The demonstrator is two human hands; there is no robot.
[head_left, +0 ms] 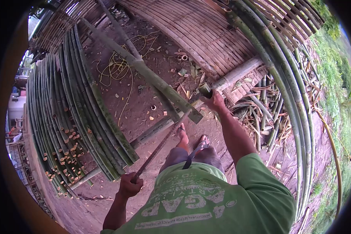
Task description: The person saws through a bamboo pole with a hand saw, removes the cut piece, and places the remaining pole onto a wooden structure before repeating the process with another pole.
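My left hand [130, 185], at lower left, is wrapped round the handle of a long, narrow blade [160, 147]. The blade slants up and right, its far end at the cut end of a thick green bamboo pole [160, 83]. That pole rests across a long horizontal bamboo rail [154, 130]. My right hand [213, 102], right of the pole's end, is closed on a short bamboo piece [204, 90] with a hollow end, beside the rail. Part of this piece is hidden by my fingers.
Many cut green bamboo poles [82, 101] lean at left. A slatted bamboo platform [199, 33] stands ahead. Long bamboo poles [286, 74] curve down the right side, near a heap of bamboo scraps [263, 113]. Yellow cord [119, 64] lies on the dirt. My feet are below the rail.
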